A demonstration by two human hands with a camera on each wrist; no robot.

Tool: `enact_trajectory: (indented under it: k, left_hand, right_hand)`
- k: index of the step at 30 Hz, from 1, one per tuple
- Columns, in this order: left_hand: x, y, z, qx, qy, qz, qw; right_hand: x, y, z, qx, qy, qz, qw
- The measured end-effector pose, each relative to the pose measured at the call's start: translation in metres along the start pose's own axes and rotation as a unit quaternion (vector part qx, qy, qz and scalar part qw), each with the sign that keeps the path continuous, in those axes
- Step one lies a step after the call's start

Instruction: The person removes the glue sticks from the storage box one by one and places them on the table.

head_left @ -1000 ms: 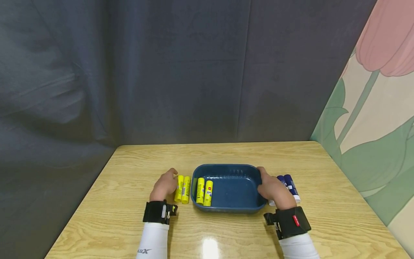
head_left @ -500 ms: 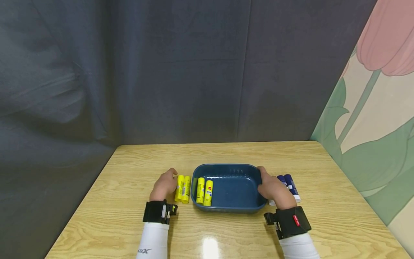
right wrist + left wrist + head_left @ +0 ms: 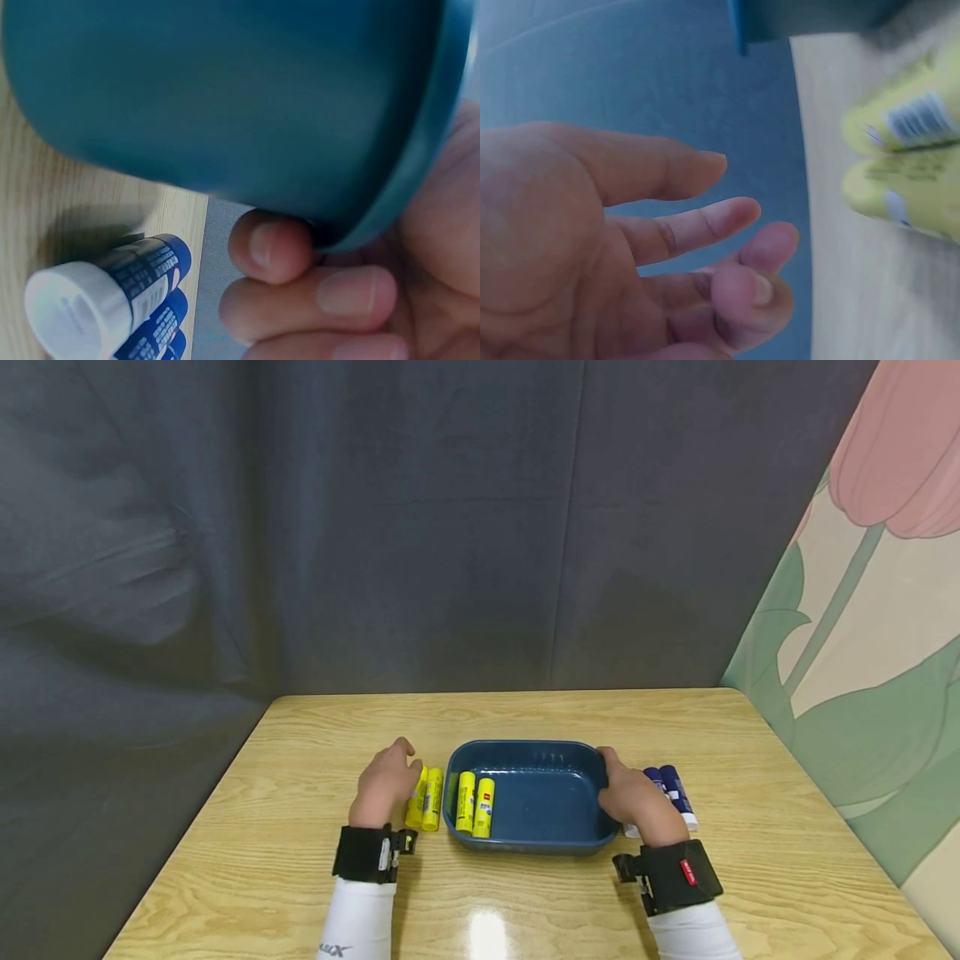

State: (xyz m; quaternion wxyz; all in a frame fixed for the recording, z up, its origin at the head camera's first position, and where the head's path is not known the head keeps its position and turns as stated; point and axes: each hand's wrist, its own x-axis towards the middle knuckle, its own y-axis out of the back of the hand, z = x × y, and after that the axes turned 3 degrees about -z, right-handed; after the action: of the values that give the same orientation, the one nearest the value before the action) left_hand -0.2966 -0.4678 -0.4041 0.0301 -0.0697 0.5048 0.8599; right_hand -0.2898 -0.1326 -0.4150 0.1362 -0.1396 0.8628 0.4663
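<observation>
A dark blue plastic tray sits mid-table with two yellow glue sticks lying at its left end. My right hand grips the tray's right end; in the right wrist view its fingertips curl under the rim. Just left of the tray, two more yellow glue sticks lie side by side on the table. My left hand hovers at the outer one, partly covering it in the head view. Its fingers are loosely bent with nothing between them, apart from the sticks in the left wrist view.
Several dark blue glue sticks with white caps lie right of the tray, partly hidden behind my right hand. A dark curtain hangs along the table's back edge. A wall with a painted tulip stands at the right.
My left hand has lifted and shifted slightly right, its fingers now over the outer yellow glue stick. The right hand and the tray have stayed in place.
</observation>
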Motion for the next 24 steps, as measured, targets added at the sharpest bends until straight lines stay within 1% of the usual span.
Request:
enact_trajectory:
  k: [6, 10, 14, 20, 24]
  left_hand:
    - [-0.007, 0.004, 0.018, 0.016, -0.016, 0.023, 0.9995]
    - [-0.010, 0.000, 0.029, 0.025, -0.038, 0.039, 0.9982]
    - [-0.014, -0.006, 0.041, 0.028, -0.057, 0.043, 0.9971]
    - [-0.021, -0.019, 0.061, 0.024, -0.090, 0.038, 0.9949]
    - [-0.025, -0.032, 0.072, 0.033, -0.117, 0.005, 0.9926]
  right_hand:
    - [-0.001, 0.000, 0.000, -0.002, 0.002, 0.000, 1.000]
    - [0.000, 0.000, 0.000, -0.003, 0.000, 0.000, 1.000]
    - [0.001, 0.000, 0.000, -0.001, 0.000, -0.001, 1.000]
    - [0.000, 0.000, 0.000, -0.001, -0.003, -0.005, 1.000]
    - [-0.001, 0.000, -0.001, 0.000, -0.007, -0.007, 1.000]
